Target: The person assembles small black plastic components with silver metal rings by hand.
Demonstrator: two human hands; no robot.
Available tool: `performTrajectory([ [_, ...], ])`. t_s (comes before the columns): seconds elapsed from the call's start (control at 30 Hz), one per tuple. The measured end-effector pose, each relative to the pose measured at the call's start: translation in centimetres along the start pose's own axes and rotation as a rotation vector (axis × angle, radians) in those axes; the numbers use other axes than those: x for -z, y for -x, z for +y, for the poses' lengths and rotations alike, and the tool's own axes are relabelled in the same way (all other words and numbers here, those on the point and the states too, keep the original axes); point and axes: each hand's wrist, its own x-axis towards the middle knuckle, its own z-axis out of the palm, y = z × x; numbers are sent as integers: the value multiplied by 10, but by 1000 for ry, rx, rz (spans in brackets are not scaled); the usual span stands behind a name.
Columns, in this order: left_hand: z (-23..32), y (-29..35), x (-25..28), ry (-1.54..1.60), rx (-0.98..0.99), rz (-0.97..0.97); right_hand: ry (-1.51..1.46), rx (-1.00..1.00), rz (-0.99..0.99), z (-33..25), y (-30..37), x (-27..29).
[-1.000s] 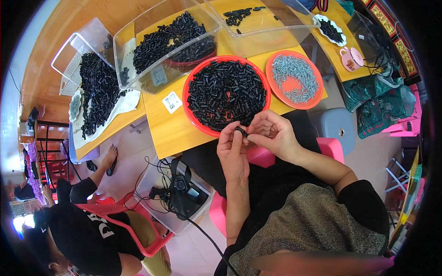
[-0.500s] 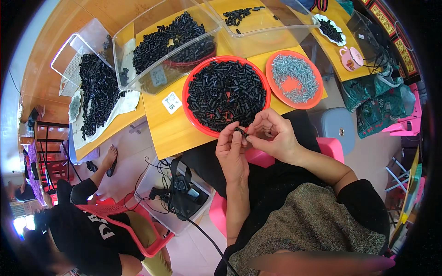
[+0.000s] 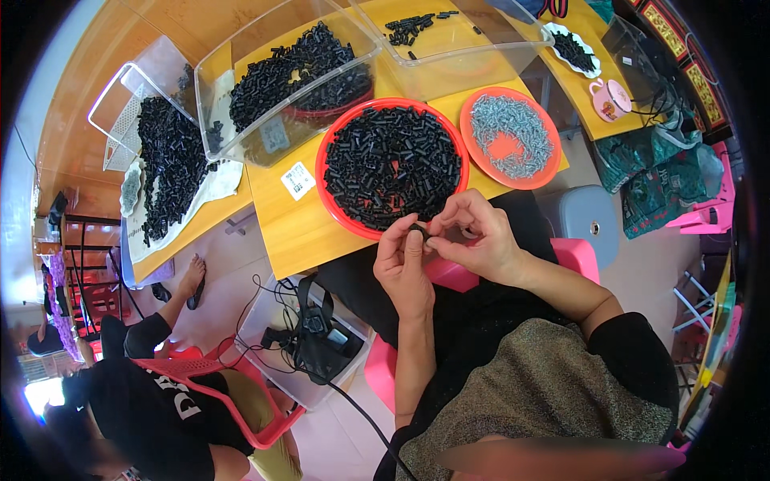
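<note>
My left hand (image 3: 406,268) pinches a small black plastic piece (image 3: 419,230) between thumb and fingers, just over the near rim of a red basin (image 3: 327,192). My right hand (image 3: 485,240) meets it from the right, thumb and forefinger pressed together at the end of that piece. Whatever sits in the right fingertips is too small to make out. Loose short black plastic pieces (image 3: 393,160) fill the basin. Beside it on the right, an orange-red plate (image 3: 504,147) holds many small silvery metal parts (image 3: 525,124), screw-like in shape.
Clear plastic bins (image 3: 289,104) with more black pieces stand behind the basin. Another heap of black pieces (image 3: 168,160) lies on a cloth at left. A pink mug (image 3: 611,99) and white dish (image 3: 553,32) are far right. Another person (image 3: 152,409) sits at lower left, near a box of cables (image 3: 265,321).
The black piece has turned in my fingertips and shows less of its length. Both hands stay in nearly the same place, pressed close together.
</note>
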Motion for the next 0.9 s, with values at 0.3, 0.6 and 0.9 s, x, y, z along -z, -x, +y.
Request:
performTrajectory([
  [0.3, -3, -2, 5, 228, 162, -43, 84, -10, -43, -4, -6, 12],
  [0.6, 0, -5, 7, 213, 300, -78, 292, 414, -174, 2, -23, 27],
  [0.9, 2, -5, 5, 155, 378, -139, 524, 460, -479, -8, -41, 49],
])
